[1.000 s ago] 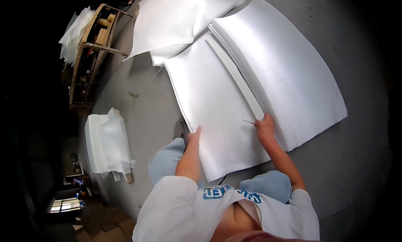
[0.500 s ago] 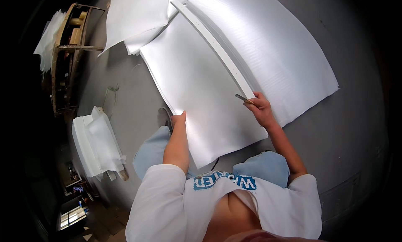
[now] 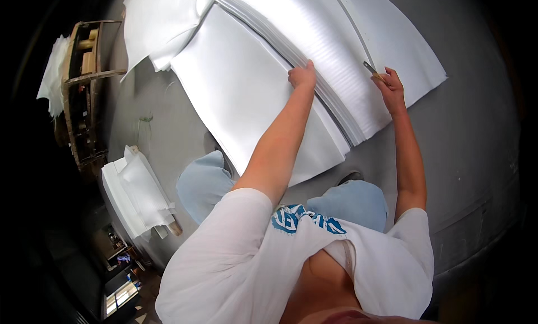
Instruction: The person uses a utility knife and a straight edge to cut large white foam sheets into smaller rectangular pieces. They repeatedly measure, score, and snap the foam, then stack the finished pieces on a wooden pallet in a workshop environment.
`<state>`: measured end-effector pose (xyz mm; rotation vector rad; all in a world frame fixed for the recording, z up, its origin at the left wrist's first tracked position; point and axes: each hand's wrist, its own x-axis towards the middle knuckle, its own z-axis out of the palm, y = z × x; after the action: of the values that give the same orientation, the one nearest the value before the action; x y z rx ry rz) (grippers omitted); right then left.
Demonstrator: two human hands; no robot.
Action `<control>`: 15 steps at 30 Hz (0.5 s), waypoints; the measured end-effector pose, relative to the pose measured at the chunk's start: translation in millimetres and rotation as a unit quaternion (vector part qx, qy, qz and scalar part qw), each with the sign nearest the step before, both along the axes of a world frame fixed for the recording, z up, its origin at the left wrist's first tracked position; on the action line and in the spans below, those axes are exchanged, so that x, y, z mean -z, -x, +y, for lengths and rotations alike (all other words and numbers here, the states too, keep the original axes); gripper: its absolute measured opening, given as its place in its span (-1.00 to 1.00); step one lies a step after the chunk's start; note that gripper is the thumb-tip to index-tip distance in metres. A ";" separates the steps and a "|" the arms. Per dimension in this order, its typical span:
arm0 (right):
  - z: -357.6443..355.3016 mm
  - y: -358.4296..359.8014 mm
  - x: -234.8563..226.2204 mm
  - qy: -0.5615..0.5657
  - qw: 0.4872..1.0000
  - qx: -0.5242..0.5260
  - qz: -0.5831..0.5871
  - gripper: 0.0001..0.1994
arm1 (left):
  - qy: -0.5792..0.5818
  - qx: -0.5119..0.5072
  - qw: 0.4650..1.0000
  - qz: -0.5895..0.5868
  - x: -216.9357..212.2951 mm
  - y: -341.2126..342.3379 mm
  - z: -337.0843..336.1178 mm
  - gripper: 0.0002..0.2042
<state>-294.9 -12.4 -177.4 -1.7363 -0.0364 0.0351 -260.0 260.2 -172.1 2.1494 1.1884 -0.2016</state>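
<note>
My right hand (image 3: 390,88) is closed around a small knife (image 3: 371,69) with a bare metal blade and a yellowish handle. It is over the right-hand stack of white foam sheets (image 3: 342,49), beside a long thin straight strip (image 3: 354,26) lying across that stack. My left hand (image 3: 303,75) reaches across to the layered edge between the right stack and the left-hand foam sheet (image 3: 235,77). Its fingers are curled there and seem to pinch the sheet edge, though their tips are partly hidden.
More white sheets (image 3: 157,21) lie at the far left. A bundle of white foam pieces (image 3: 137,192) is on the grey floor (image 3: 168,116) to the left. Beyond it stands a wooden rack (image 3: 92,76). My knees (image 3: 350,203) are close to the near sheet edge.
My left hand has moved from the left sheet's near-left edge to the layered edge on its right. My right hand has gone right and farther away with the knife; the strip has shifted right.
</note>
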 end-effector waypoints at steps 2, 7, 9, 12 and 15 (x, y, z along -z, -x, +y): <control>-21.3 11.5 23.4 0.005 0.999 0.040 0.015 -0.88 | -0.045 -0.023 0.998 0.047 -18.3 -12.7 -39.0 -0.16; -1.2 21.7 20.2 0.003 0.999 0.020 0.032 -0.89 | 0.172 -0.119 0.968 -0.135 5.5 -29.0 -16.0 -0.44; -0.1 22.9 19.4 0.009 1.000 0.018 0.024 -0.89 | 0.148 -0.034 0.977 -0.149 8.0 -35.4 -14.6 -0.51; -2.0 21.6 17.5 0.022 0.999 0.028 0.024 -0.89 | 0.088 0.097 0.982 -0.136 -1.9 -51.3 -28.5 -0.56; -1.3 21.7 19.8 0.045 0.999 0.014 0.014 -0.90 | 0.060 0.175 0.972 -0.145 -9.1 -61.1 -40.3 -0.41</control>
<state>-316.5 -13.7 -197.2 -1.8257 0.0106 0.0407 -199.0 219.9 -163.0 2.1762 0.6136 -0.1024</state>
